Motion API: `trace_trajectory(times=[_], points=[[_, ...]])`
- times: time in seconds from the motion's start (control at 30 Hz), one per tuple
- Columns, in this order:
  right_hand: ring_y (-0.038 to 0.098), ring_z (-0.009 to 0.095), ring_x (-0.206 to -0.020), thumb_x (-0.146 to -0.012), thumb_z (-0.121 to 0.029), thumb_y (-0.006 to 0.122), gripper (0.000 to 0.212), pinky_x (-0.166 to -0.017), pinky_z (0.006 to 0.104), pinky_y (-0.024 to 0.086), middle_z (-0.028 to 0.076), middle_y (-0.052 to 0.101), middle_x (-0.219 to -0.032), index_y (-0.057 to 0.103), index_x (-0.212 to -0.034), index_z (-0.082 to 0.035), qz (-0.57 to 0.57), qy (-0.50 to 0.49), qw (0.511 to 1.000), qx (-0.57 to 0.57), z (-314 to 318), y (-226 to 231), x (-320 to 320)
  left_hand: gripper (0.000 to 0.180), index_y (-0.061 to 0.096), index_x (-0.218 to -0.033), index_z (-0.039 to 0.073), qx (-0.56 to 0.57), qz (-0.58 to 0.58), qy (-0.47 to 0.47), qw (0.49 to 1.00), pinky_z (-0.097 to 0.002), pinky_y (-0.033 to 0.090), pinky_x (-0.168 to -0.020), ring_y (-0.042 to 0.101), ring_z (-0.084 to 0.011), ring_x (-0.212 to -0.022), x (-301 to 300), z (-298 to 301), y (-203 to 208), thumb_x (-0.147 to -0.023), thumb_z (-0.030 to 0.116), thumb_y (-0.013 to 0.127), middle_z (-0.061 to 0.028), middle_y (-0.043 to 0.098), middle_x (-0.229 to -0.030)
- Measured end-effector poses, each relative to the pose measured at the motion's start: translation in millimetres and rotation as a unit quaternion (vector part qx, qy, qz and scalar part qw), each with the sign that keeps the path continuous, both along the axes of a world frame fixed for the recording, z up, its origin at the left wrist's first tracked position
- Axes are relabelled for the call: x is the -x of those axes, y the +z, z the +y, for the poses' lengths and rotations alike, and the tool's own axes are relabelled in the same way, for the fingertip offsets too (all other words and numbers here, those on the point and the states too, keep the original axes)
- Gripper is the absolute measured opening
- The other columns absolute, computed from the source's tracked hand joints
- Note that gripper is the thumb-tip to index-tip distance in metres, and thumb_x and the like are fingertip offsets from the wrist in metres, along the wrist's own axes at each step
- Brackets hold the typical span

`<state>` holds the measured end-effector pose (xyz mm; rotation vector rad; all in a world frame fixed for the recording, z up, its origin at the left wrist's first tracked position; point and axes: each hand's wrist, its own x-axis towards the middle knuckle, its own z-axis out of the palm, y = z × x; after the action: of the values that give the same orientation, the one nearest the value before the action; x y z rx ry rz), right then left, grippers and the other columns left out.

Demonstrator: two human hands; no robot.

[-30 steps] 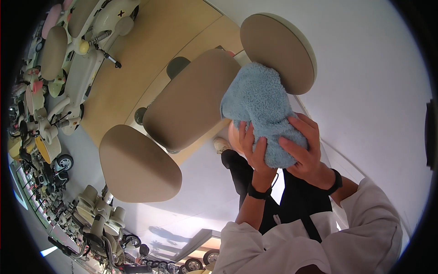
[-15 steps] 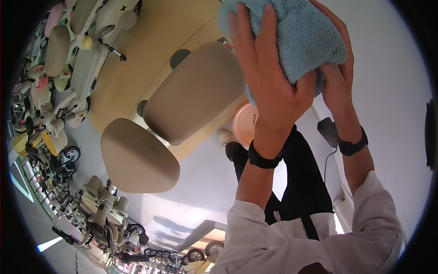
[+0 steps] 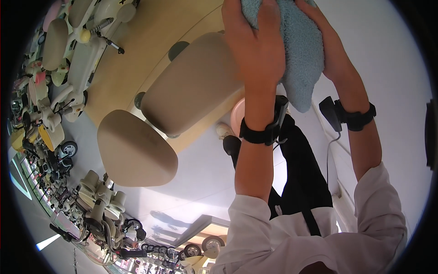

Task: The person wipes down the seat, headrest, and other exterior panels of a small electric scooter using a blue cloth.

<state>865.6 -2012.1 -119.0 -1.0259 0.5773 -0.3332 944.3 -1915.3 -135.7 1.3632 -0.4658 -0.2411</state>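
Observation:
A fluffy light-blue cloth point(image 3: 302, 57) is bunched between my two hands at the top of the view, with a pointed end hanging toward me. My left hand point(image 3: 258, 52) is closed on the cloth's left side, slightly blurred. On the other side my right hand point(image 3: 332, 52) grips it, its fingers partly hidden behind the cloth and cut off by the upper edge. Each wrist wears a black strap with a small device. Below the left wrist, a pink basin point(image 3: 237, 115) stands on the floor, mostly covered by my forearm.
Two beige padded seats point(image 3: 189, 84) stand left of my hands, on and beside a tan floor area. White scooters point(image 3: 86, 50) and parts line the far left. A pale wall point(image 3: 388, 91) rises at the right. Several small wheels point(image 3: 212, 243) lie near the bottom.
Both hands have shifted farther up the view with the cloth. The cloth has turned from a wide bundle into a narrower, hanging shape. My left forearm now covers more of the basin.

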Motion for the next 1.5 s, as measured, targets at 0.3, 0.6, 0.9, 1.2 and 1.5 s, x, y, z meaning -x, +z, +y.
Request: trace_trajectory(times=[0.3, 0.6, 0.9, 1.2, 1.5], points=[[0.050, 0.025, -0.129, -0.093, -0.022, 0.054, 0.053, -0.108, 0.0379, 0.040, 0.010, 0.050, -0.140, 0.043, -0.142, -0.007, 0.147, -0.235, 0.955, 0.101, 38.0, -36.4, 133.3, 0.068, 0.053, -0.137, 0.007, -0.067, -0.203, 0.034, 0.976, -0.0619, 0.016, -0.116, 0.021, -0.0505, -0.144, 95.0, 24.7, 13.2, -0.073, 0.024, 0.063, -0.0253, 0.032, -0.154], [0.050, 0.026, -0.127, -0.091, -0.022, 0.059, 0.052, -0.108, 0.0387, 0.039, 0.011, 0.050, -0.138, 0.045, -0.138, -0.005, 0.144, -0.228, 0.916, 0.296, 40.9, -23.7, 99.1, 0.020, 0.072, -0.091, 0.010, -0.177, -0.472, 0.117, 0.856, -0.0606, 0.024, -0.115, 0.049, -0.0257, -0.129, 85.8, -2.2, -12.0, -0.077, 0.022, 0.063, -0.0046, 0.066, -0.121], [0.049, 0.027, -0.126, -0.090, -0.022, 0.063, 0.051, -0.108, 0.0396, 0.038, 0.011, 0.050, -0.136, 0.047, -0.134, -0.003, 0.166, -0.193, 0.898, 0.358, 26.8, 3.7, 52.7, 0.078, 0.042, -0.147, 0.007, -0.017, -0.204, 0.057, 0.977, -0.0685, 0.017, -0.109, 0.028, -0.0479, -0.140, 29.6, 2.6, -7.8, -0.079, 0.033, 0.070, -0.0223, 0.033, -0.153], [0.034, 0.034, -0.141, -0.078, -0.018, 0.077, 0.088, -0.114, 0.0530, 0.030, 0.019, 0.035, -0.149, 0.025, -0.148, -0.005, 0.113, -0.151, 0.729, 0.658, 97.7, -43.5, 115.2, 0.067, 0.045, -0.143, 0.005, 0.087, 0.027, -0.039, 0.995, -0.0540, 0.029, -0.114, 0.038, -0.0474, -0.138, 123.6, 80.6, -43.9, -0.077, -0.005, 0.048, -0.0227, 0.039, -0.150], [0.045, 0.040, -0.130, -0.072, -0.008, 0.072, 0.072, -0.106, 0.0474, 0.040, 0.020, 0.045, -0.142, 0.048, -0.140, -0.005, 0.008, 0.009, 0.801, 0.599, 152.8, -90.8, 0.0, 0.053, 0.049, -0.141, 0.007, -0.190, -0.206, 0.172, 0.944, -0.0457, 0.041, -0.108, 0.047, -0.0429, -0.131, 38.9, 156.0, -71.7, -0.090, -0.007, 0.049, -0.0255, 0.043, -0.144]])
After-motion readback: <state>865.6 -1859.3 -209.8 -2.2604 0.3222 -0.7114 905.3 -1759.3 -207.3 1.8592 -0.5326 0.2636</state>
